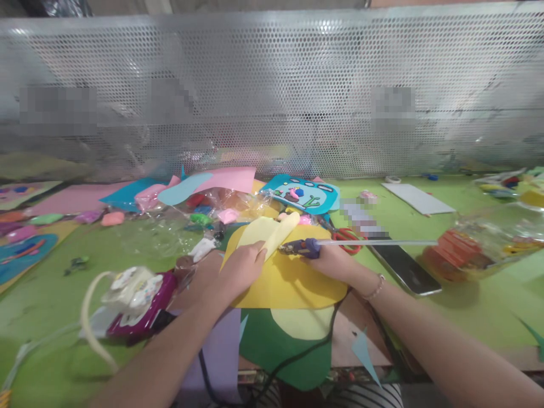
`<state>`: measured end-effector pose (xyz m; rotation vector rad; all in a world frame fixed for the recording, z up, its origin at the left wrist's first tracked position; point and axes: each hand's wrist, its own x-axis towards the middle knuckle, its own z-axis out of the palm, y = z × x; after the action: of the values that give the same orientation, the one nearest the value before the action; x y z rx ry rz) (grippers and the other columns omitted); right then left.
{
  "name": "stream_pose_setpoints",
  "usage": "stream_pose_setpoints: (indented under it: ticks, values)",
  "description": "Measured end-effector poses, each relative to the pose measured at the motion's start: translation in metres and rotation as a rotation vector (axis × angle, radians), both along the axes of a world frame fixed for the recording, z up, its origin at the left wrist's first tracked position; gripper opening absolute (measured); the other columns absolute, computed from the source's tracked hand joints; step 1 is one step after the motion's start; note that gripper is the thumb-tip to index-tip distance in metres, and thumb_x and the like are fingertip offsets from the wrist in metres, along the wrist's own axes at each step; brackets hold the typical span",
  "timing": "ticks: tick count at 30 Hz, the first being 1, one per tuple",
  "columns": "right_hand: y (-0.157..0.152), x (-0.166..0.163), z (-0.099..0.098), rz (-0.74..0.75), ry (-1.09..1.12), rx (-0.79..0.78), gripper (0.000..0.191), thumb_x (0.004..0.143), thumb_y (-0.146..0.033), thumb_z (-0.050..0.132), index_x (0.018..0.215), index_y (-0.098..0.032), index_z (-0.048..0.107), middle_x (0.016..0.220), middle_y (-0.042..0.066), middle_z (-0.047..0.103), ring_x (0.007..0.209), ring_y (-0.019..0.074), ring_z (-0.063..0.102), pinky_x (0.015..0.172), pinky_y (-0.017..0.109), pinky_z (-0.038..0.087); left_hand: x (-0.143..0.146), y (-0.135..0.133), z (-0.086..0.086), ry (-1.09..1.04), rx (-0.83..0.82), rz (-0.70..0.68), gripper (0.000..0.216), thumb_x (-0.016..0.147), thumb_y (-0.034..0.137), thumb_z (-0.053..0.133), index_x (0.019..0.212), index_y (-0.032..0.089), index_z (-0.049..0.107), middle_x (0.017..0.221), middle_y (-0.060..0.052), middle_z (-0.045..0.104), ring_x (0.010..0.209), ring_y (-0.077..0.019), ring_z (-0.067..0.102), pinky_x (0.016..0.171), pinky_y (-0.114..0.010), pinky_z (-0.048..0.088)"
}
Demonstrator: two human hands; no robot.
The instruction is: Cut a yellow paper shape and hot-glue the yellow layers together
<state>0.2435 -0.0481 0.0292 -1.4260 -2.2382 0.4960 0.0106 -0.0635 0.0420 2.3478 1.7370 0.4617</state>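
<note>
My left hand (243, 267) pinches the edge of a pale yellow paper piece (280, 235), its right side lifted and curled over. Beneath it lies a larger deep yellow cut-out sheet (293, 286). My right hand (335, 260) grips a blue glue gun (306, 247) whose nozzle points left, close to the lifted paper edge. A long clear glue stick (395, 242) juts out of its back toward the right. Below the yellow sheet, a dark green cut-out (284, 351) with a pale yellow shape hangs toward the table's front edge, crossed by a black cord.
At left is a purple power strip (161, 297) with a white plug. Red-handled scissors (351, 241) and a phone (406, 266) lie to the right, before a clear-and-orange container (461, 249). Behind are clay packets, a blue picture (304, 192) and a perforated metal panel (272, 85).
</note>
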Motion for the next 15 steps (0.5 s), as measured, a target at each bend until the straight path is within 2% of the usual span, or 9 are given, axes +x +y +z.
stream_pose_setpoints:
  ticks: [10,15]
  values:
    - [-0.0016,-0.0024,0.0011,0.029,0.083,-0.062,0.014,0.071,-0.027,0.06,0.081,-0.017,0.062,0.078,0.004,0.067,0.07,0.0185,0.058,0.063,0.027,0.044,0.0018,-0.0041,0.0043,-0.026,-0.023,-0.017,0.033,0.09,0.035,0.033,0.088,0.018,0.061,0.083,-0.008,0.066,0.081,-0.0233,0.061,0.069,-0.029,0.041]
    - [0.0,-0.0014,0.0075,-0.004,0.15,-0.189,0.014,0.068,-0.028,0.061,0.076,-0.017,0.059,0.072,0.001,0.062,0.065,0.0169,0.054,0.056,0.026,0.042,0.0023,-0.0049,0.0051,-0.066,-0.029,0.003,0.033,0.09,0.036,0.034,0.088,0.018,0.062,0.08,-0.008,0.066,0.081,-0.0229,0.062,0.072,-0.029,0.042]
